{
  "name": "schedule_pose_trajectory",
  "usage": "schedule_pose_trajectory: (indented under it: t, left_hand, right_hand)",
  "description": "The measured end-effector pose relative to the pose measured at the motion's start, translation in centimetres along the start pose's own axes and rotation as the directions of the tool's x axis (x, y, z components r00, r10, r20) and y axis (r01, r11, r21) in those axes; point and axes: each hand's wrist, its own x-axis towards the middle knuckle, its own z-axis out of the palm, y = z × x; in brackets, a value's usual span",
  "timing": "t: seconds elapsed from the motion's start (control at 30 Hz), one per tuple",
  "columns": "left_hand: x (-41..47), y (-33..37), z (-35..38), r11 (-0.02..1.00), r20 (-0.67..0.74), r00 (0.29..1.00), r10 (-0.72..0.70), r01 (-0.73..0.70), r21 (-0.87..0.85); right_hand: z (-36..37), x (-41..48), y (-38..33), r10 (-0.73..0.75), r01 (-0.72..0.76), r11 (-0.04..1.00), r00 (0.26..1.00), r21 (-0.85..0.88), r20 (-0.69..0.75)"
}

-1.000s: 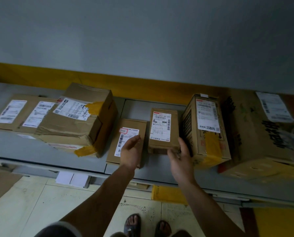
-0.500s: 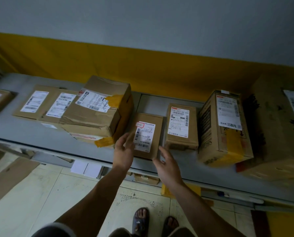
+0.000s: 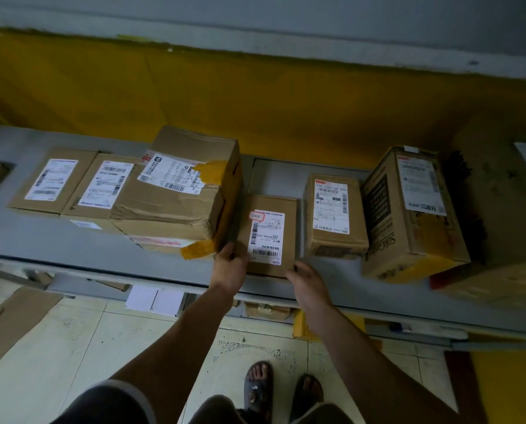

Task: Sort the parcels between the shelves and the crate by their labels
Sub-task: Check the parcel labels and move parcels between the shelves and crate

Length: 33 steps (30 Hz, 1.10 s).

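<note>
A small flat cardboard parcel (image 3: pixel 269 203) with a white barcode label lies on the grey shelf (image 3: pixel 41 240), close to its front edge. My left hand (image 3: pixel 229 267) grips the parcel's near left corner, thumb on top. My right hand (image 3: pixel 309 281) holds the near right corner with its fingertips. The parcel's left side is tight against a big crumpled box (image 3: pixel 179 206) with yellow tape. A small labelled box (image 3: pixel 332 215) lies just to its right, a narrow gap between them. No crate is in view.
Two flat labelled parcels (image 3: pixel 53 182) (image 3: pixel 102 188) lie at the left of the shelf. A tall labelled box (image 3: pixel 408 215) and a large box (image 3: pixel 500 209) fill the right. A yellow wall band runs behind. Cardboard (image 3: pixel 11 325) lies on the tiled floor near my sandalled feet (image 3: pixel 257 390).
My right hand has left the small box and both hands have closed in on the flat parcel's near corners. The view has tilted down and shifted left.
</note>
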Motion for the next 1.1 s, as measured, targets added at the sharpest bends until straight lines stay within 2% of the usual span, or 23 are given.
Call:
schedule_pose_trajectory:
  t: [0.23, 0.37, 0.6, 0.73, 0.9, 1.1]
  left_hand:
    - [-1.5, -0.2, -0.5, 0.984, -0.021, 0.997, 0.068, -0.070, -0.166]
    - [-2.9, -0.5, -0.5, 0.936, 0.030, 0.998, 0.051, -0.037, -0.350]
    - [-6.0, -1.4, -0.7, 0.878, 0.049, 0.993, 0.103, -0.067, -0.473]
    - [-7.2, -2.2, -1.3, 0.844, 0.134, 0.983, 0.126, -0.035, -0.536]
    - [-9.3, -2.4, -1.5, 0.805, 0.247, 0.940, 0.236, -0.047, -0.591]
    - [-11.3, -1.8, -2.2, 0.787, 0.452, 0.812, 0.369, -0.014, -0.616]
  right_hand:
    - [-1.0, -1.0, 1.3, -0.046, 0.051, 0.991, 0.998, 0.124, -0.047]
    - [-1.8, -1.2, 2.5, -0.099, 0.111, 0.969, 0.993, 0.219, -0.065]
    - [-3.6, -2.2, 3.8, -0.124, 0.127, 0.949, 0.992, 0.289, -0.027]
    - [-4.7, -2.6, 3.6, -0.141, 0.138, 0.940, 0.990, 0.311, -0.014]
    - [-6.0, -4.0, 2.4, -0.185, 0.147, 0.916, 0.980, 0.374, 0.068]
    - [-7.0, -5.8, 2.1, -0.267, 0.203, 0.874, 0.960, 0.441, 0.088]
